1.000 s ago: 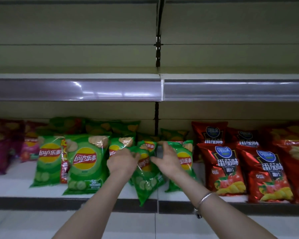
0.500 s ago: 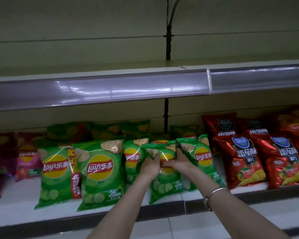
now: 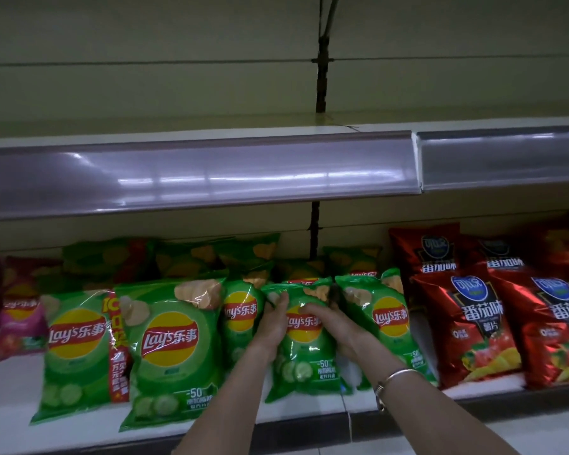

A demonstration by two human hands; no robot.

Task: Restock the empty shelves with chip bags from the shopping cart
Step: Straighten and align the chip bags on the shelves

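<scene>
Scene was dim, with greenish cast. Overhead light glared in streaks on price rail [image 3: 211,172]. Deep shadow lay beneath upper shelf [image 3: 178,133]; back-row bags [image 3: 184,259] were murky. Wide-angle lens bowed shelf lines; left edge was smeared, soft.

Left grip [image 3: 272,323], right grip [image 3: 341,330]: apparently curled.

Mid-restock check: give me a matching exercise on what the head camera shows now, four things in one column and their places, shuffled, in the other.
Things:
1. middle green bag
2. red tomato bag
3. magenta bag
4. bracelet

Places:
a. far left of the lower shelf
b. gripped between the left hand and right hand
c. toward the right end of the lower shelf
d. on the right wrist

Pairs: 1-b, 2-c, 3-a, 4-d
</scene>
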